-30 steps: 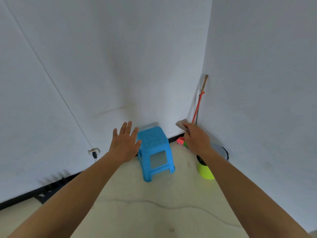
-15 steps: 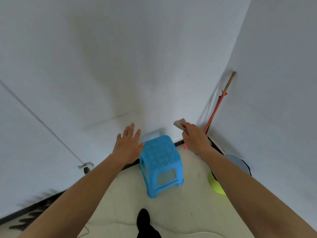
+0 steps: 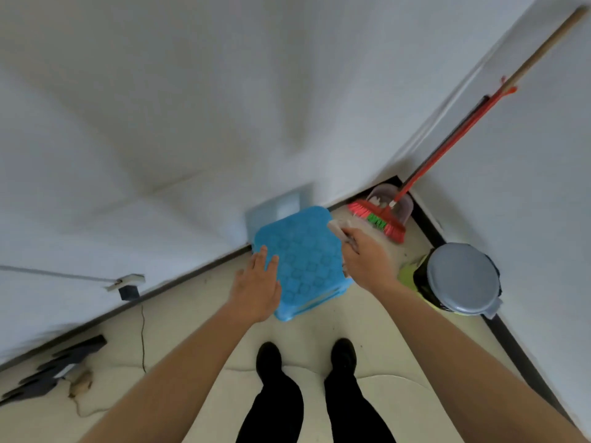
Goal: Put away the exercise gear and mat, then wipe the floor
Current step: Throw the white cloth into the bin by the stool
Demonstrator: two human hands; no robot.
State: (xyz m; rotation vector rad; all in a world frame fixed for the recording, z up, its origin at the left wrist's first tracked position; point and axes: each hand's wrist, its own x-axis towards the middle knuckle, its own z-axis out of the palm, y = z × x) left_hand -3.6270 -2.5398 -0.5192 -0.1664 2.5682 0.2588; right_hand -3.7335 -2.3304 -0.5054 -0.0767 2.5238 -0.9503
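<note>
Since the previous frame we have lowered our gaze: both feet [image 3: 307, 356] now show. Our left hand [image 3: 256, 287], open and flat, reaches the stool [image 3: 303, 260]; our right hand [image 3: 364, 260] pinches a cloth [image 3: 339, 227] at the stool's 2 o'clock corner.

A blue plastic stool [image 3: 303, 260] stands at the centre, close against the white wall [image 3: 192, 123]. At about two o'clock from it, a red broom [image 3: 383, 223] with a green band leans into the corner, its head in front of a clear dustpan [image 3: 388, 196]. At three o'clock sits a lime-green bin [image 3: 412, 276] with a grey lid [image 3: 462, 278]. At eight o'clock a thin cable [image 3: 143, 340] trails along the floor past dark flat panels [image 3: 54, 369].
</note>
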